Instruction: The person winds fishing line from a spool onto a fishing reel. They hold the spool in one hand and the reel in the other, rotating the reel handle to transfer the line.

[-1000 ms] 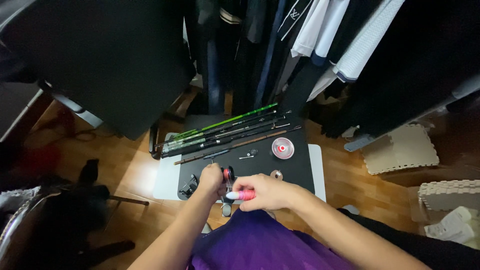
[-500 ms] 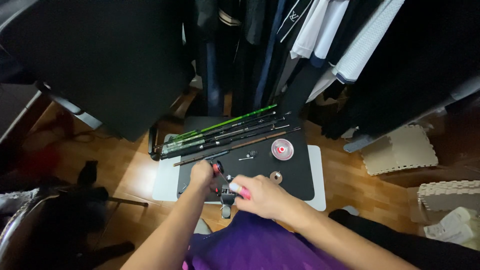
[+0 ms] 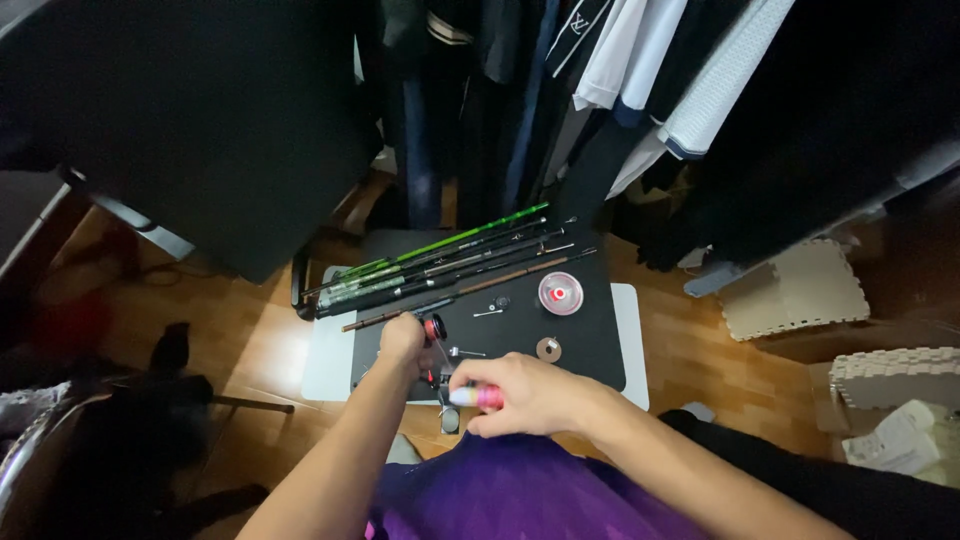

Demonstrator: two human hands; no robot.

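reel in hand, small bottle at the ready

item: fishing reel [image 3: 432, 345], dark with red trim, held low over the near edge of the black mat [image 3: 590, 340]. left hand [image 3: 402, 340] is curled round it, fingers closed on its body; the handle side is mostly hidden by the hand.

item: small bottle [image 3: 476, 397], white with a pink end, lying sideways in the right hand [image 3: 525, 393], pinched between thumb and closed fingers, just beside the reel and below it. whether its tip touches the reel cannot be told.

item: loose parts on the mat: a round red-and-silver spool [image 3: 560, 292], a small washer-like disc [image 3: 548, 349], a thin pin or screw [image 3: 488, 311]. all well apart from the hands.

item: bundle of rod sections [image 3: 440, 265], green and dark, laid slantwise across the far side of the mat.

item: white surface [image 3: 328, 350] under the mat; hanging clothes [image 3: 640, 70] behind.

handling note, as a judgement: keep the reel steady, bring the tip close, and work above the mat so drips and small parts stay there.
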